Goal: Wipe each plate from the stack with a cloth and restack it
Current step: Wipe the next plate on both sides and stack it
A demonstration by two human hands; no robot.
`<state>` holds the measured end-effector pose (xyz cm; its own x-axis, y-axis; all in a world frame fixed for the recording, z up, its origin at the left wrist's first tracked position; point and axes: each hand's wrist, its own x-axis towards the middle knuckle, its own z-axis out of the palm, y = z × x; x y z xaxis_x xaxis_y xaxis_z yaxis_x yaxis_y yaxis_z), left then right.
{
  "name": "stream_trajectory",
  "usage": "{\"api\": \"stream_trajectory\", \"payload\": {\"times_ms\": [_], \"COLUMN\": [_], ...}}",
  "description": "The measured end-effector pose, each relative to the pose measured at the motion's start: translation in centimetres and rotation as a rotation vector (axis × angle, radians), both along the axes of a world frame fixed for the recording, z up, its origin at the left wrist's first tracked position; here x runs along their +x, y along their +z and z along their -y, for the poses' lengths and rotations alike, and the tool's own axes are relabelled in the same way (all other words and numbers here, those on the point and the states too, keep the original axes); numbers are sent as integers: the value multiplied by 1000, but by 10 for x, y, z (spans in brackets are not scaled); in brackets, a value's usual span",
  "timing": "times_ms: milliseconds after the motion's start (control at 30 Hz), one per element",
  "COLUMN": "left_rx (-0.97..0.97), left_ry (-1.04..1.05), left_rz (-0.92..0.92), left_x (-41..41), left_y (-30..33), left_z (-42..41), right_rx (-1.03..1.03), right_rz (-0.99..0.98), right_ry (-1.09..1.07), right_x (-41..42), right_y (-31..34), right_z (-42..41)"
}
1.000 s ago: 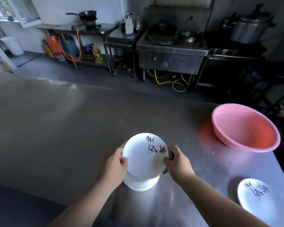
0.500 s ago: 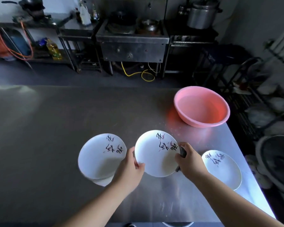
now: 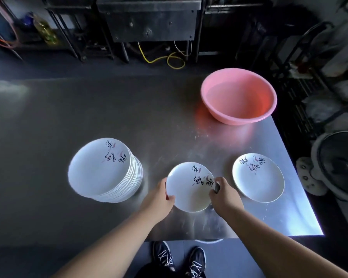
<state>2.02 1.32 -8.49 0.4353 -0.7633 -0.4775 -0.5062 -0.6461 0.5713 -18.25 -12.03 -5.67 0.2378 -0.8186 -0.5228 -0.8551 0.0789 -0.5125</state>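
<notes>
A white plate [image 3: 187,187] with black brush lettering is held between my hands above the steel table [image 3: 88,109]. My left hand [image 3: 159,195] grips its left rim. My right hand [image 3: 222,190] holds the right rim together with a small dark cloth [image 3: 217,187], mostly hidden in the fingers. A tall stack of matching plates [image 3: 105,171] stands to the left. One single plate [image 3: 258,177] lies flat on the table to the right.
A pink plastic basin [image 3: 238,95] sits at the table's far right. The table's right edge [image 3: 301,177] runs close to the single plate, with a fan [image 3: 340,165] beyond it. Stoves and racks line the back. My shoes [image 3: 179,259] show below the near edge.
The plate has come off the stack and moved right and toward me, held in both hands. The camera has tilted down, bringing the stack and the single plate fully into view.
</notes>
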Motion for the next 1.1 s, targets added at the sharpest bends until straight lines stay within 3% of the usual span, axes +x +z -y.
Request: {"api": "stream_trajectory", "payload": {"times_ms": [100, 200, 300, 367, 467, 600, 767, 933, 1100], "left_rx": [9, -96, -133, -104, -148, -179, -124, -126, -132], "left_ry": [-38, -84, -222, -300, -347, -354, -383, -390, -399], "left_rz": [103, 310, 452, 473, 553, 578, 585, 582, 596], "left_x": [-3, -5, -3, -2, -3, -3, -1, 0, -1], "left_y": [-3, -9, -25, -42, -55, -60, -60, -62, -60], "left_z": [0, -7, -14, -20, -25, -23, -23, -24, -23], "right_rx": [-41, -228, -444, -462, -403, -405, -300, -343, -426], "right_rz": [-41, -81, 78, 124, -90, -182, -165, -198, -354], "right_ry": [78, 128, 258, 472, 805, 998, 1022, 1289, 1112], "right_x": [-8, -10, -1, 7, 16, 25, 44, 6, 27], "right_y": [-7, -6, -5, -10, -20, -33, -42, -45, -33], "right_z": [2, 3, 6, 5, -2, -8, -10, -31, -13]}}
